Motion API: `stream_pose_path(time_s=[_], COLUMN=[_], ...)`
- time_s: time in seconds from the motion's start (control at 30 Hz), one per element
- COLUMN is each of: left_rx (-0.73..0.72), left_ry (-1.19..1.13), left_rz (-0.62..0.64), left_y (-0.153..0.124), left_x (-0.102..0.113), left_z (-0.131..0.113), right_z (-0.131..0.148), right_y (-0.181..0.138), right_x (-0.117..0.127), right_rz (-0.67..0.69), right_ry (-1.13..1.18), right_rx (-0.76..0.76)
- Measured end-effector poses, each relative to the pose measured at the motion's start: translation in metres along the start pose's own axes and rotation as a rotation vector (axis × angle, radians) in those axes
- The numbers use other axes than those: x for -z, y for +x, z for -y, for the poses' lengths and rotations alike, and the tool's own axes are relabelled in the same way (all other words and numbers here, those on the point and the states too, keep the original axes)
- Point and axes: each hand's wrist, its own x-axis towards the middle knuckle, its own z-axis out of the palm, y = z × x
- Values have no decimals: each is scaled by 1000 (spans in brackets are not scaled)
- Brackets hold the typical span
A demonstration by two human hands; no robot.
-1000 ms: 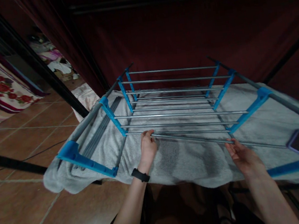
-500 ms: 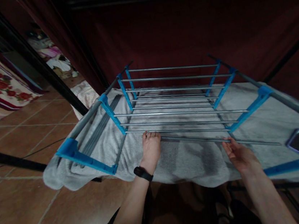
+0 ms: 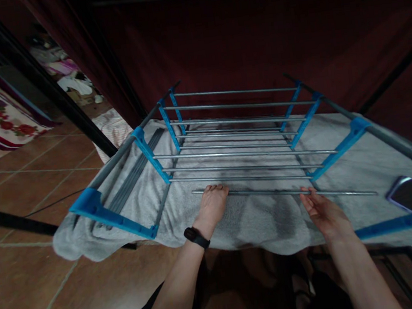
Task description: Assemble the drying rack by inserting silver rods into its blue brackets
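Observation:
A loose grey metal rod (image 3: 263, 192) lies across the front of a partly assembled rack, above the grey blanket. Near its left end, my left hand (image 3: 214, 203), with a dark band on the wrist, is closed around it. Farther right along the same rod, my right hand (image 3: 320, 208) pinches it with the palm turned partly up. The rack has blue plastic brackets (image 3: 149, 154) on both sides, with several metal rods (image 3: 247, 153) spanning between them. Closest to me are a left front bracket (image 3: 114, 217) and a right front bracket (image 3: 405, 220), with no rod joining them.
A grey blanket (image 3: 252, 224) covers the surface under the rack. Several spare rods (image 3: 135, 173) lie on its left side, and a phone (image 3: 411, 193) rests at the right. Black frame posts (image 3: 51, 88) and a dark red curtain (image 3: 234, 46) stand around it.
Both hands have brought the rod slightly left and away from the nearest fitted rod, so its left end now shows. The whole view has shifted a little.

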Motion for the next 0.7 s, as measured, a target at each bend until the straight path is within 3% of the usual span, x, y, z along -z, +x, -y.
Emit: stream_pose_path(time_s=[0.7], left_rx=[-42], left_ry=[-45], left_rz=[44], left_y=[2], left_x=[-2], left_z=[-2], right_z=[-6], right_y=[-9], right_x=[-8], right_rz=[64], right_ry=[63], right_rx=[-97])
